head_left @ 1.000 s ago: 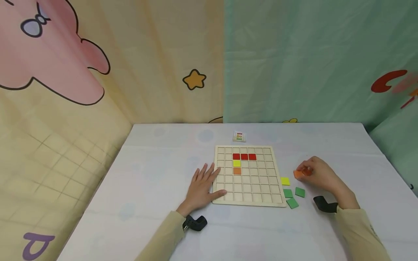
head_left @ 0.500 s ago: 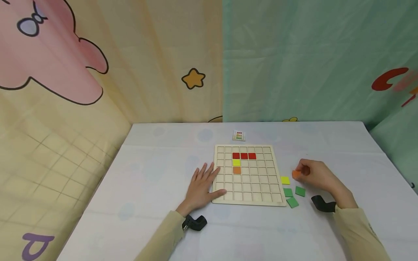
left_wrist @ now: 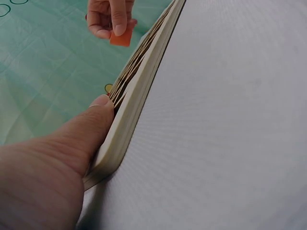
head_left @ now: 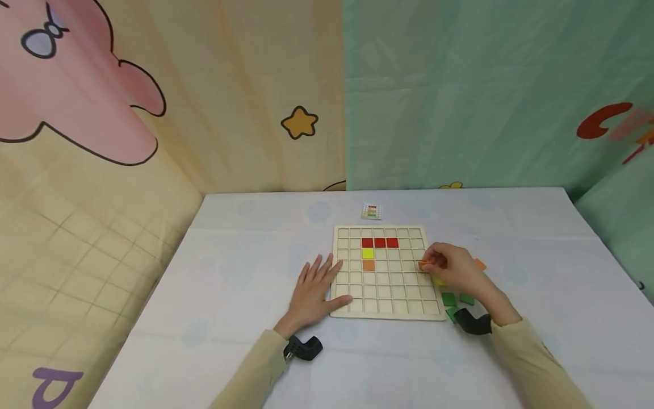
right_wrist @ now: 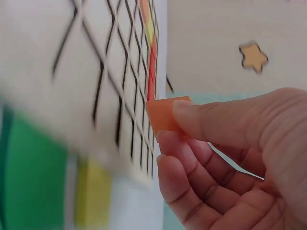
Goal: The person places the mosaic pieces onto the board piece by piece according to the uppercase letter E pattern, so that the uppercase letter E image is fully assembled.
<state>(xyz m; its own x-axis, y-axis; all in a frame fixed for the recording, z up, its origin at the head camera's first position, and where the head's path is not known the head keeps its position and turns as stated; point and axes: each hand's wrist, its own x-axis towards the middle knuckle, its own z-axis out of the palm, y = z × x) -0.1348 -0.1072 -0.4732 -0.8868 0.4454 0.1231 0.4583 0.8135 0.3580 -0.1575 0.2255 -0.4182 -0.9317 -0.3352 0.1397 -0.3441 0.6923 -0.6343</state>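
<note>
A pale wooden grid board (head_left: pixel 378 292) lies on the table. Three red tiles (head_left: pixel 380 243) form a row in it, with a yellow tile (head_left: pixel 368 253) and an orange tile (head_left: pixel 369 265) below the leftmost red one. My left hand (head_left: pixel 313 295) rests flat with spread fingers, its fingertips and thumb over the board's left edge. Over the board's right edge, my right hand (head_left: pixel 452 267) pinches another orange tile (right_wrist: pixel 165 115) between thumb and fingertips. In the left wrist view that tile shows above the board's surface.
Right of the board lie several green tiles (head_left: pixel 449 299), a loose yellow tile (head_left: pixel 439 282) partly under the right hand, and a further orange tile (head_left: pixel 480 264). A small pattern card (head_left: pixel 372 212) sits behind the board. Printed curtains (head_left: pixel 255 102) hang behind the table.
My right hand has moved left from beside the board to over its right edge, carrying the orange tile and leaving another orange tile on the table. The left hand has stayed in place.
</note>
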